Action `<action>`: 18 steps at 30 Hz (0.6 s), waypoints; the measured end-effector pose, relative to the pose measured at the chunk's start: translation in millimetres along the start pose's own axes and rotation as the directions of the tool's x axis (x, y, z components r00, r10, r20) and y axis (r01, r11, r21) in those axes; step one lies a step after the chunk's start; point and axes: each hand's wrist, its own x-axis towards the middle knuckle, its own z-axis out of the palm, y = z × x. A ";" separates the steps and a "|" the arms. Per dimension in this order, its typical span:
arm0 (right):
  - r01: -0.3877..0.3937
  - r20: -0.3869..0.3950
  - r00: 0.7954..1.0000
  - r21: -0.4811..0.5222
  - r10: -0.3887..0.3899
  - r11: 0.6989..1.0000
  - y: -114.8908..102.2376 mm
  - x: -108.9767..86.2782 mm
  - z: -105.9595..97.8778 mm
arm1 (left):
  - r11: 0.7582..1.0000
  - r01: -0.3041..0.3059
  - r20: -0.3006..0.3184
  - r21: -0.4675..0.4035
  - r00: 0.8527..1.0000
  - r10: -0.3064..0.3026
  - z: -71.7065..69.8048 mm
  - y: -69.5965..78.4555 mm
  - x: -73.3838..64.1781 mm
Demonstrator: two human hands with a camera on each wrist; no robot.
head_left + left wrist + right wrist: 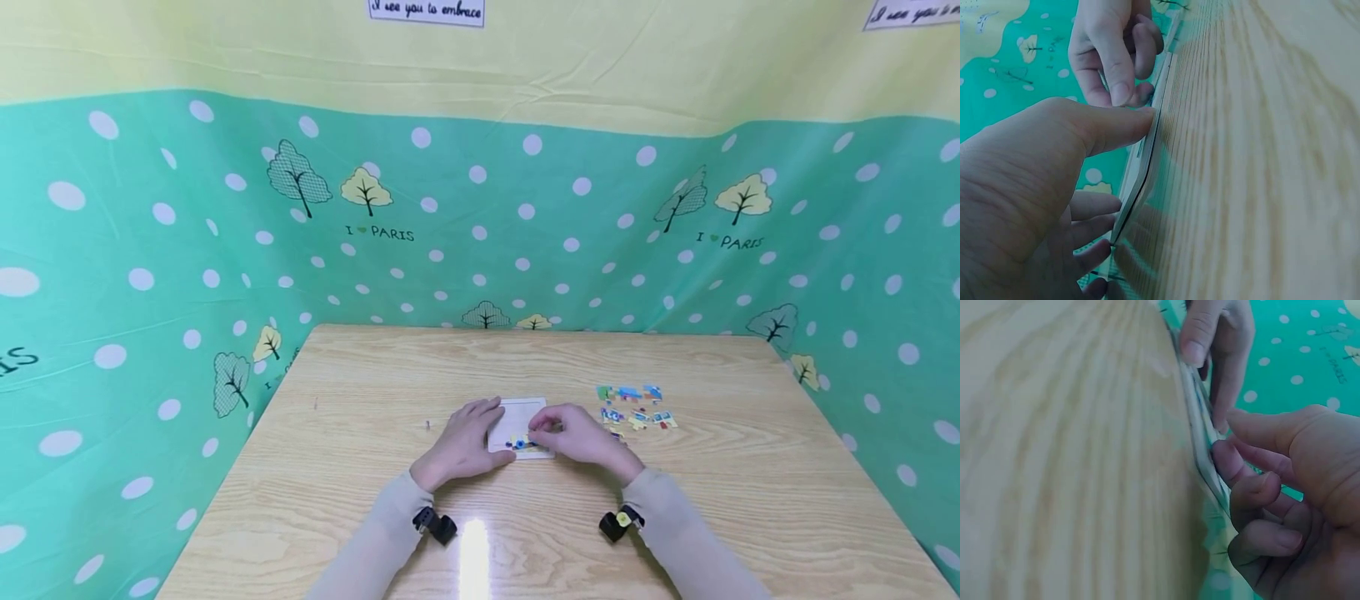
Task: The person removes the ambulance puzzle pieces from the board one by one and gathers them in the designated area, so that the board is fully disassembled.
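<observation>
A white puzzle tray (517, 412) lies flat on the table, with several joined colourful puzzle pieces (521, 444) along its near side. My left hand (465, 440) spans the tray's left side, its fingers spread by the far left corner. Its thumb (1125, 125) rests along the near edge. Over the tray's right part, my right hand (573, 433) brings thumb and index finger together at the row of pieces, pinching a small puzzle piece mostly hidden by the fingertips. The right hand's other fingers (1266, 540) are curled in toward the palm.
Loose puzzle pieces (637, 419) lie to the right of the tray, with a strip of colourful pieces (630, 392) behind them. One tiny object (428, 425) is on the wooden table (360, 383) left of the left hand. A dotted green curtain (450, 200) encloses the table's back and sides.
</observation>
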 end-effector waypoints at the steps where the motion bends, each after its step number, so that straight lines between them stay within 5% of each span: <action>1: 0.004 0.002 1.000 -0.011 -0.004 1.000 -0.2 0.4 1.3 | 1.000 0.002 0.002 -0.003 1.000 -0.002 0.1 0.1 0.2; 10: 0.033 0.031 0.999 -0.102 -0.030 0.994 -5.8 1.5 6.4 | 1.000 0.009 0.003 -0.002 1.000 -0.009 1.3 -1.6 2.2; 18: 0.006 0.071 0.998 -0.083 -0.001 0.997 -9.8 5.5 7.3 | 1.000 0.003 -0.006 -0.009 1.000 -0.003 2.3 -3.4 2.2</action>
